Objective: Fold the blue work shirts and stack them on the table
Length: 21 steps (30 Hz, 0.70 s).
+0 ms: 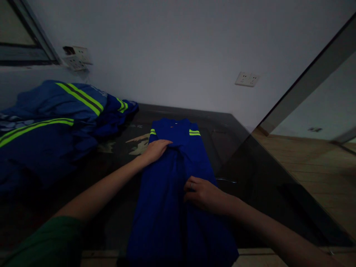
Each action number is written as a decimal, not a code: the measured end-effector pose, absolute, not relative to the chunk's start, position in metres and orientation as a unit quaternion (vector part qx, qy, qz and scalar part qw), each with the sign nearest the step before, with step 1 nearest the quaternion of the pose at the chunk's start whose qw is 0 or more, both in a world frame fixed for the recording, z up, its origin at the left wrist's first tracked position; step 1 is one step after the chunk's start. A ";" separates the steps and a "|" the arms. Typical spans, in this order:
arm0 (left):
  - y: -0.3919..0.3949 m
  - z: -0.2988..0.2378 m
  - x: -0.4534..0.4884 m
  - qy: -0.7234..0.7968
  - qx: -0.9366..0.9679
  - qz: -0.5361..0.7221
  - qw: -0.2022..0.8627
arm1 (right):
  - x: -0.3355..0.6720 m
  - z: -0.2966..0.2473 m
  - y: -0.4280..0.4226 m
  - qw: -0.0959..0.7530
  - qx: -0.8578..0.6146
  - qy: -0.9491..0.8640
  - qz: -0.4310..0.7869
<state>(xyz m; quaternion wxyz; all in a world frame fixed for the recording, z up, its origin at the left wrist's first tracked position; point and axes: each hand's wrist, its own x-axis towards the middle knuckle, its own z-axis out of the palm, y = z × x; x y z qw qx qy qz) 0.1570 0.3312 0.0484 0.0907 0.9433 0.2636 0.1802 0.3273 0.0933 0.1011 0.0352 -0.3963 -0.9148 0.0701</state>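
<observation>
A blue work garment (172,207) with yellow-green reflective stripes lies lengthwise on a dark glass table (250,167), folded into a narrow strip that runs from the near edge towards the wall. My left hand (155,149) rests flat on its upper part, fingers stretched out over the cloth. My right hand (203,193) lies on the garment's right edge at mid-length, fingers curled and pinching the fabric; a ring shows on one finger.
A heap of several similar blue garments (52,126) with reflective stripes fills the table's left side. A white wall with sockets (247,79) stands behind. A wooden floor (314,167) lies to the right, past the table's edge.
</observation>
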 end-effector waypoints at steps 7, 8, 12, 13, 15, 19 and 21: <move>0.329 0.049 0.165 0.187 0.960 0.194 0.079 | 0.342 0.114 0.158 0.039 -0.468 -0.882 0.036; 0.328 0.048 0.167 0.178 0.963 0.187 0.074 | 0.344 0.114 0.173 0.016 -0.485 -0.875 0.006; 0.329 0.046 0.174 0.201 0.963 0.174 0.053 | 0.347 0.107 0.223 -0.090 -0.489 -0.865 -0.068; 0.330 0.046 0.175 0.213 0.961 0.173 0.046 | 0.347 0.106 0.230 -0.110 -0.481 -0.867 -0.075; 0.333 0.046 0.176 0.223 0.959 0.170 0.035 | 0.348 0.108 0.238 -0.141 -0.462 -0.872 -0.083; 0.329 0.049 0.178 0.193 0.967 0.163 0.017 | 0.357 0.124 0.239 -0.142 -0.451 -0.878 -0.069; 0.323 0.051 0.180 0.169 0.973 0.158 0.013 | 0.364 0.131 0.236 -0.116 -0.462 -0.878 -0.042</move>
